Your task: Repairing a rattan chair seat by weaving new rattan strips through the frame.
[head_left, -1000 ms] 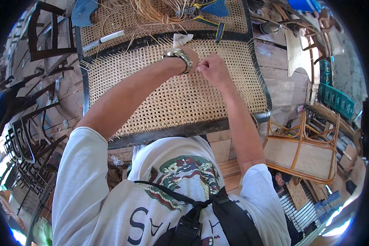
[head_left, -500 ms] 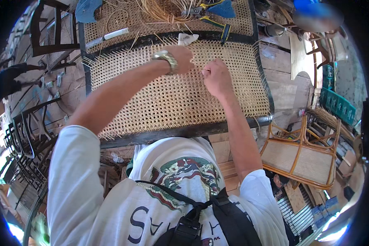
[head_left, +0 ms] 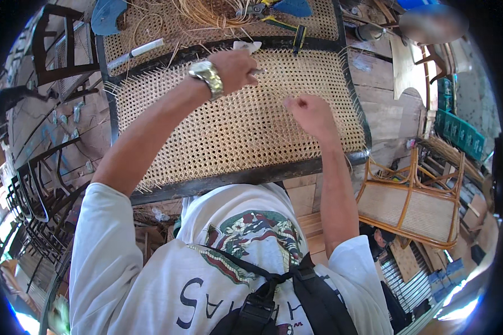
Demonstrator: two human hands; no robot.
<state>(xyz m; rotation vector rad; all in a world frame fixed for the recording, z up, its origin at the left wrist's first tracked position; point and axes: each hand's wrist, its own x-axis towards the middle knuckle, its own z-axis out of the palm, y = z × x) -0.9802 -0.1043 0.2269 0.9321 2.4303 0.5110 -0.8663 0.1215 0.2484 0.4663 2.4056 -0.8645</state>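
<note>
A woven cane panel [head_left: 229, 128] in a dark frame [head_left: 235, 178] lies in front of me. My left hand [head_left: 237, 67], with a metal wristwatch [head_left: 207, 75] on the wrist, rests closed on the far edge of the weave, pinching what looks like a thin cane strand. My right hand [head_left: 310, 114] sits fisted on the weave nearer to me and to the right, its fingers pinched together; whether a strand is in them I cannot tell. A small pale piece [head_left: 247, 46] lies just beyond my left hand.
A second cane panel [head_left: 151, 28] lies beyond, with loose cane strands [head_left: 207, 11], a white marker [head_left: 142, 49], pliers [head_left: 254, 8] and yellow-handled tools [head_left: 288, 28]. Dark chair frames [head_left: 33, 190] stand left. A rattan frame seat [head_left: 413, 206] and green crate [head_left: 458, 134] are right.
Both hands have drawn apart: the left stayed near the panel's far edge, while the right moved toward me and to the right across the weave.
</note>
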